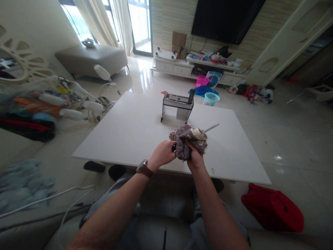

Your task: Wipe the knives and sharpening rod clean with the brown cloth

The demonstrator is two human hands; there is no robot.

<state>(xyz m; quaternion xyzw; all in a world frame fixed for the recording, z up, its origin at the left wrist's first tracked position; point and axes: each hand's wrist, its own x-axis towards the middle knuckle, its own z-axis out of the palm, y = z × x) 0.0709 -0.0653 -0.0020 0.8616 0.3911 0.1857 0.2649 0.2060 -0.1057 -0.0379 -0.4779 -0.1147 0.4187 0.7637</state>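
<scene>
My left hand [163,153] is closed round a dark handle at the near edge of the white table [130,135]. A thin metal blade [211,128] sticks out to the right from under a bunched purple-grey cloth [188,139]. My right hand [194,157] grips that cloth from below, wrapped about the blade. A watch with a brown strap sits on my left wrist. Behind the cloth stands a metal knife rack [177,104] with one dark-handled knife [191,95] upright in it.
A red bag [273,208] lies on the floor at right. Pink and teal baskets [210,99] stand beyond the table before a low TV cabinet [182,67]. Left of the table is a cluttered drying rack [78,100]; a grey ottoman [91,57] sits by the window.
</scene>
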